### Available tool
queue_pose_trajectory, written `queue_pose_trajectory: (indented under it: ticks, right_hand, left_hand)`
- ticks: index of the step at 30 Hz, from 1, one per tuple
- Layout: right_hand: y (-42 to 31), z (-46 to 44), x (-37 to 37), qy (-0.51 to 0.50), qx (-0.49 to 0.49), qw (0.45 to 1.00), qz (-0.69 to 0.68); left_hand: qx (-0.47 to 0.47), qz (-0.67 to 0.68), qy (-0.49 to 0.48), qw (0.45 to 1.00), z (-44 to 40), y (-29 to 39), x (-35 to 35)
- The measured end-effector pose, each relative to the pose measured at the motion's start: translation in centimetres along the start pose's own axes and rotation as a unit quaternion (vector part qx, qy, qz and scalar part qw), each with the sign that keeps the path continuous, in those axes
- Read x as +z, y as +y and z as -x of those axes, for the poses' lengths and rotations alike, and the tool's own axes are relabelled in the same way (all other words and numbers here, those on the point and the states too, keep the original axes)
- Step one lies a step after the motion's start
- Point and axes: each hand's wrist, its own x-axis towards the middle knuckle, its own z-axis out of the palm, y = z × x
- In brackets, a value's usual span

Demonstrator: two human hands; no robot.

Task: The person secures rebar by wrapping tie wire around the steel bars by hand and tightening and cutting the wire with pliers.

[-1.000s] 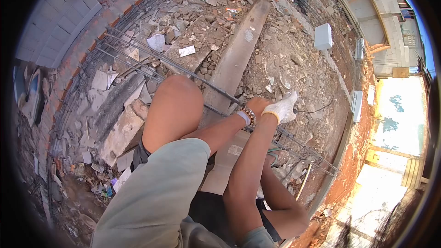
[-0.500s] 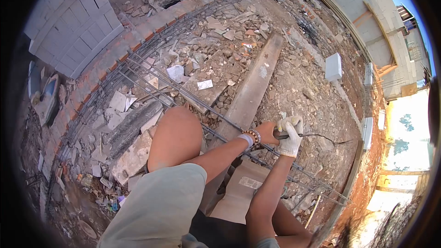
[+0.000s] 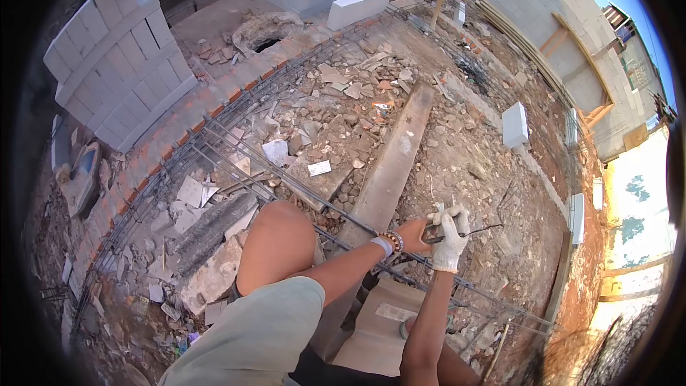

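My left hand (image 3: 412,234), bare with a beaded bracelet at the wrist, is closed round a small dark tool (image 3: 433,239), mostly hidden between the hands. Against it, my right hand (image 3: 451,237), in a white glove with dirty fingertips, is closed on thin dark wire (image 3: 486,229), whose loose ends stick out to the right. Both hands are just above a long cage of steel bars (image 3: 336,209) that runs across the view. Beneath the bars lies a long concrete beam (image 3: 395,159), with a brown cardboard sheet (image 3: 371,325) nearer my body.
Rubble (image 3: 336,139) and broken tiles cover the ground. Stacked pale blocks (image 3: 121,64) are at the upper left, beside a brick edge (image 3: 207,118). A white block (image 3: 514,125) lies at the right. My bent knee (image 3: 275,243) is close to the bars.
The view has tilted up, showing more blocks at the top. My right hand has turned from fingers pointing right to upright beside my left hand, and the dark tool and wire now show.
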Motion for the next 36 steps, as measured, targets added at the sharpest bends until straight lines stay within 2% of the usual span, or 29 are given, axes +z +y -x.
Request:
queue_pose_trajectory:
  ticks: [3, 4, 7, 13, 16, 20, 23, 24, 26, 27, 28, 29, 30, 31, 33, 35, 36]
  right_hand:
    - [-0.2, -0.1, 0.3, 0.033, 0.033, 0.999, 0.007]
    - [-0.1, -0.4, 1.0, 0.051, 0.018, 0.999, -0.007]
    - [0.7, -0.6, 0.7, 0.08, 0.001, 0.997, 0.0]
    - [0.3, -0.5, -1.1, 0.155, 0.023, 0.988, -0.014]
    - [0.0, 0.1, -1.8, 0.122, -0.002, 0.987, -0.107]
    - [-4.2, 3.0, -1.6, 0.127, -0.024, 0.98, -0.148]
    - [-9.2, 5.1, 0.3, 0.283, -0.035, 0.948, -0.14]
    - [-9.5, 5.9, -0.4, 0.296, -0.062, 0.95, -0.076]
    - [-9.6, 8.0, -3.0, 0.319, -0.113, 0.94, 0.053]
    - [-10.2, 8.8, -3.7, 0.295, -0.107, 0.945, 0.093]
    - [-10.8, 9.6, -4.3, 0.271, -0.099, 0.948, 0.133]
    - [-11.3, 10.1, -4.8, 0.245, -0.089, 0.95, 0.173]
    - [-13.1, 10.6, -4.9, 0.262, -0.048, 0.903, 0.339]
    - [-14.4, 10.8, -5.4, 0.26, -0.046, 0.89, 0.373]
    - [-17.0, 11.0, -7.3, 0.26, -0.038, 0.857, 0.442]
    - [-20.0, 11.2, -11.4, 0.308, -0.022, 0.851, 0.426]
    - [-22.4, 11.5, -10.7, 0.341, -0.044, 0.865, 0.365]
  left_hand:
    - [0.128, 0.066, 0.083, 0.986, -0.6, -2.0, 1.7]
    - [0.084, 0.068, 0.057, 0.993, 0.3, -0.7, 0.9]
    - [0.134, 0.075, 0.133, 0.979, -0.8, -2.7, 2.9]
    - [0.1, -0.017, 0.117, 0.988, -1.5, -2.3, 3.7]
    - [0.105, -0.005, 0.075, 0.992, -1.6, -1.4, 3.5]
    - [0.102, -0.094, 0.041, 0.99, -0.5, 1.2, 4.7]
    - [0.121, -0.058, -0.063, 0.989, 2.6, 5.5, 3.8]
    - [0.123, -0.103, -0.072, 0.984, 2.7, 5.0, 4.7]
    - [0.03, -0.046, -0.177, 0.983, 5.5, 8.3, 3.0]
    - [-0.019, -0.017, -0.227, 0.974, 6.8, 9.4, 2.3]
    - [0.004, 0.036, -0.238, 0.971, 7.1, 8.1, 3.1]
    - [0.073, 0.02, -0.198, 0.977, 7.2, 6.8, 4.1]
    - [0.14, 0.005, -0.154, 0.978, 7.3, 5.7, 5.2]
    - [0.206, -0.01, -0.109, 0.972, 7.9, 5.7, 5.3]
    - [0.205, -0.011, -0.097, 0.974, 9.1, 6.0, 4.8]
    - [0.191, -0.052, -0.109, 0.974, 10.1, 6.4, 3.6]
    - [0.178, -0.091, -0.124, 0.972, 10.3, 6.3, 3.0]
